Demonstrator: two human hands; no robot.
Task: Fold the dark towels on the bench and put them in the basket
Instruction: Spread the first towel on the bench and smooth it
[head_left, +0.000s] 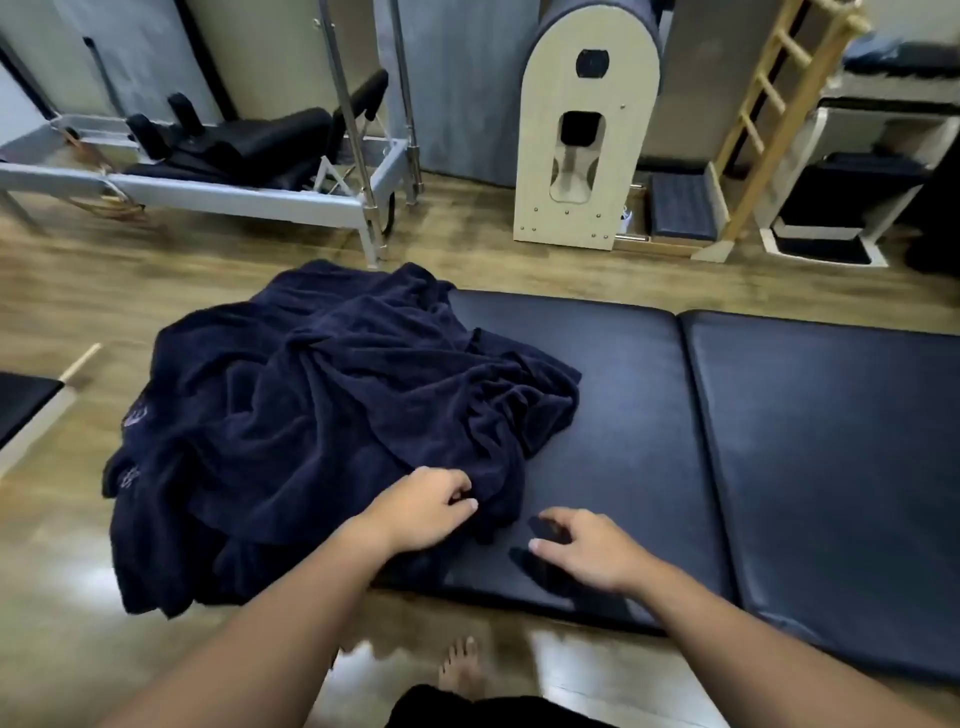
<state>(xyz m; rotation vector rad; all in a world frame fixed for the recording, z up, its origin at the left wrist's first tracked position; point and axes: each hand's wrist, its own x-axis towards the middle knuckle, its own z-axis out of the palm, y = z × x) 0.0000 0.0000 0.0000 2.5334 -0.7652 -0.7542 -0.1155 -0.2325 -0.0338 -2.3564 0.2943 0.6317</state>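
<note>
Lying in a loose heap, the dark towels (332, 415) cover the left end of the bench (810, 447), and every place below is given from that bench. Their left and near folds spill over its left end and its near edge and hang toward the wooden floor (62, 312). No container shows, so the basket's place cannot be told.

The left hand (423, 506) rests on the near-right edge of the heap with fingers curled, pinching a fold of towel. The right hand (589, 553) hovers just right of that fold, close over the bare pad near the bench's front edge; its fingers are loosely bent and hold nothing.

A seam divides the bench top into two pads. The rest of the left pad, right of the heap, and the whole right pad lie bare. A bare foot (460, 670) stands on the floor just off the front edge.

Beyond the far edge, across a strip of floor, stand a metal-framed exercise machine (249, 176), a pale wooden arched barrel (582, 150) and a slanted wooden ladder (774, 124).
</note>
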